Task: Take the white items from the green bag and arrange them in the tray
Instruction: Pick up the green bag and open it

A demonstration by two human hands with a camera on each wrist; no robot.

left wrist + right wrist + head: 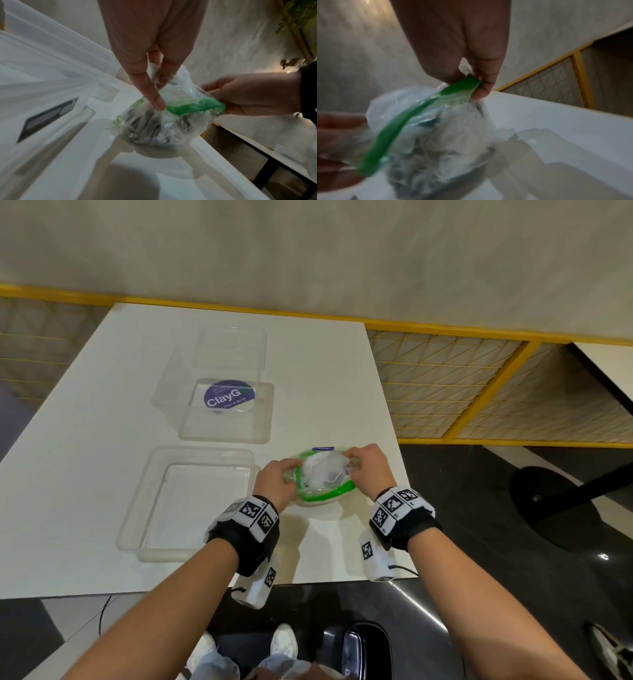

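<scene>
A clear plastic bag with a green rim [322,489] [193,106] [412,121] sits on the white table [85,440] near its right front corner. Crumpled white items [323,470] [154,129] [440,151] fill it. My left hand [279,474] [154,86] pinches the bag's left edge. My right hand [368,465] [476,83] pinches the green rim on the right side, and the mouth is held apart between them. An empty clear tray [188,498] lies just left of the bag.
Behind the tray stand more clear plastic containers [222,392], one over a round purple label [229,395]. The table's right edge is close to the bag. A yellow mesh railing [462,392] runs behind and to the right. A black table base [555,501] stands on the dark floor.
</scene>
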